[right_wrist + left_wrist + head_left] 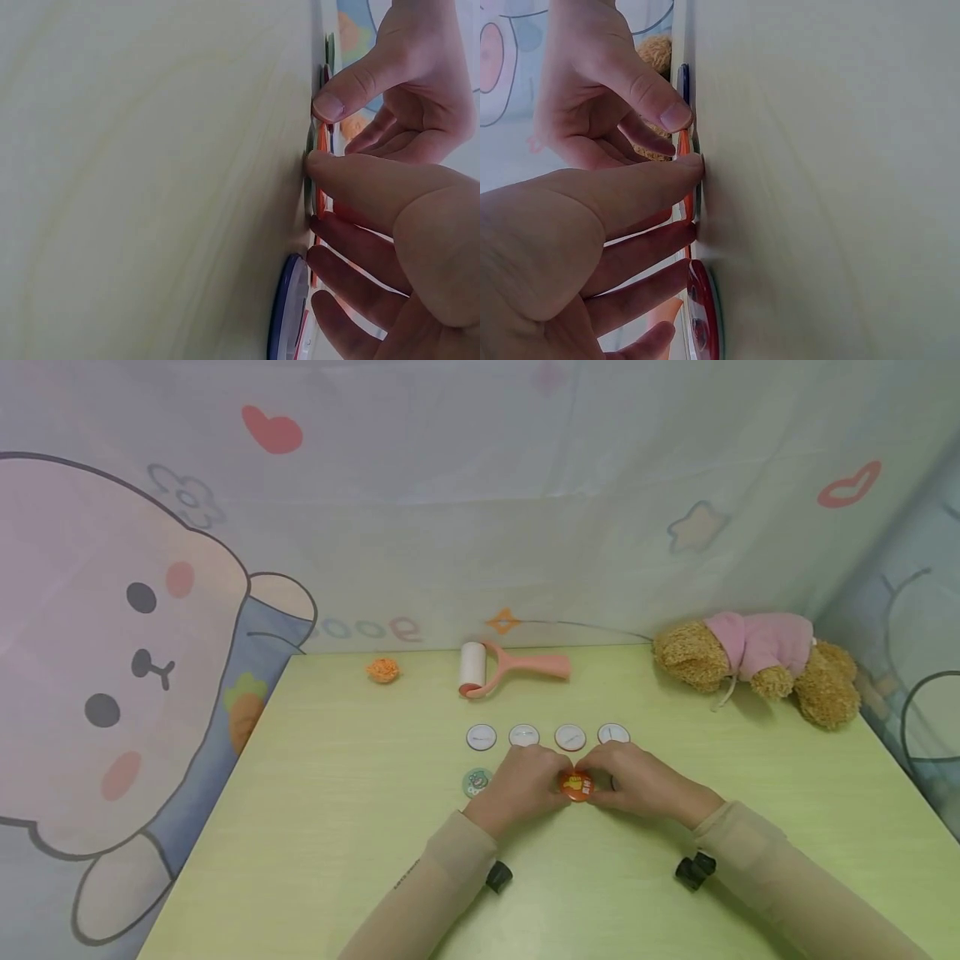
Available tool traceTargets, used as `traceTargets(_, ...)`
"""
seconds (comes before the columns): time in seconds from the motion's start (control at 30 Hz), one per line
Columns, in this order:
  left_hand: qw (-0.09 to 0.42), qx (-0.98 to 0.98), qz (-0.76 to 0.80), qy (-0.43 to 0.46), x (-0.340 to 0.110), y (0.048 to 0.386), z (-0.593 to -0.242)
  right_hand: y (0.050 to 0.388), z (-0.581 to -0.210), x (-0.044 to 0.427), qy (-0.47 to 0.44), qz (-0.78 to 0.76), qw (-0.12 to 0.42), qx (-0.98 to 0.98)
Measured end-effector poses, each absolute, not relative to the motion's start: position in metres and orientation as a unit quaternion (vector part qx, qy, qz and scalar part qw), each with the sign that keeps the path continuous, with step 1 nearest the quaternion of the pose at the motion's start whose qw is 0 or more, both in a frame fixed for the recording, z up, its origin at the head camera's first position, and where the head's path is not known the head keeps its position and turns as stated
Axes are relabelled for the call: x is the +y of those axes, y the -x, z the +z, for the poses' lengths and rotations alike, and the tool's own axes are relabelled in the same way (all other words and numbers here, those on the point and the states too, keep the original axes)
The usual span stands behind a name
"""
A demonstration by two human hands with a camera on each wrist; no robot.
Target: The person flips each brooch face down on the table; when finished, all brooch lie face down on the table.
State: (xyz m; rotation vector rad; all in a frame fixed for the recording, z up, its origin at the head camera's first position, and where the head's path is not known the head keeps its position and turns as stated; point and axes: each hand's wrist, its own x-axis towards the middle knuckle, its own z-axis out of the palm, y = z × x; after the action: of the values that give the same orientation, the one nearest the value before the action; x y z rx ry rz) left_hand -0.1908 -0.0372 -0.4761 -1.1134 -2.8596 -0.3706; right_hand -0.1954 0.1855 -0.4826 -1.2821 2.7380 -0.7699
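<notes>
A round orange-red badge [577,786] with a yellow figure lies face up between the two hands. My left hand [527,783] pinches its left edge with thumb and fingers, and my right hand [643,782] pinches its right edge. In the left wrist view the orange badge [684,142] is seen edge-on, low at the table surface, between both hands' fingertips. A red-rimmed badge [703,311] lies beside my left hand's fingers; in the right wrist view a blue-rimmed badge [288,307] lies below my right hand's fingers.
Several pin-side-up badges, one of them here [482,737], form a row behind the hands. A green badge [477,782] lies left of my left hand. Farther back are an orange ball [383,671], a pink-handled roller [532,666] and a teddy bear [765,662].
</notes>
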Motion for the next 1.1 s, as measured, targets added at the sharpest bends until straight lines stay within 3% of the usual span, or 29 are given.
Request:
traceTargets(0.8, 0.034, -0.912, -0.173, 0.371, -0.0398, 0.1940, -0.4781, 0.1962, -0.4829, 0.1888, 0.430, -0.280, -0.016, 0.858)
traceTargets(1.1, 0.012, -0.894, -0.245, 0.375, -0.0415, 0.1928, -0.4764, 0.1964, -0.4827, 0.1908, 0.428, -0.282, -0.022, 0.858)
